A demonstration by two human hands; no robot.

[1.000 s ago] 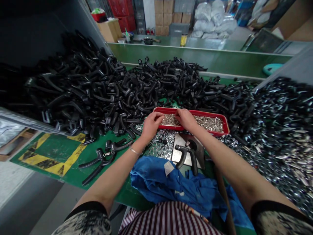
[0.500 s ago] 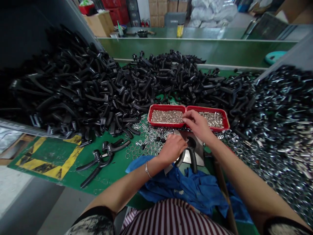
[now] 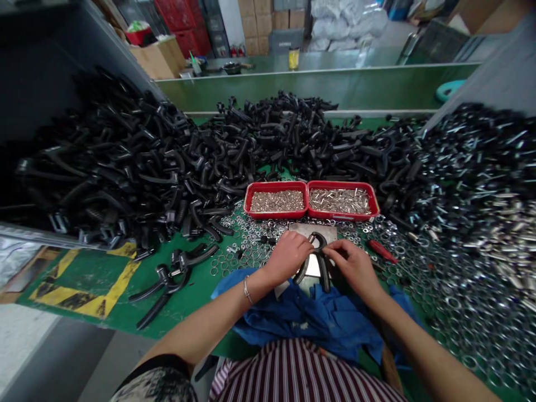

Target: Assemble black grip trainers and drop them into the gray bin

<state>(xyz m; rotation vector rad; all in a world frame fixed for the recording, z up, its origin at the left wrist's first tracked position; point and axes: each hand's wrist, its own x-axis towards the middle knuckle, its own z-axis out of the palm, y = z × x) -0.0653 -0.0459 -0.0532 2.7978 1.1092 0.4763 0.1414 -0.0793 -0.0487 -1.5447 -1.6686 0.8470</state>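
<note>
From your head camera, your left hand (image 3: 288,252) is curled with its fingers closed over the left leg of a black grip (image 3: 317,258). The grip lies on a metal plate (image 3: 312,230) just in front of you. Your right hand (image 3: 355,267) has its fingertips pressed together against the grip's upper right side; whether anything small sits between them is too fine to tell. A blue cloth (image 3: 310,321) is bunched under your wrists. Beyond the plate, two red trays (image 3: 310,192) of small metal pieces stand side by side. Loose rings (image 3: 247,248) are scattered on the green table (image 3: 184,301), and a red screwdriver (image 3: 383,251) lies near your right hand. Black handles (image 3: 146,156) are heaped behind.
</note>
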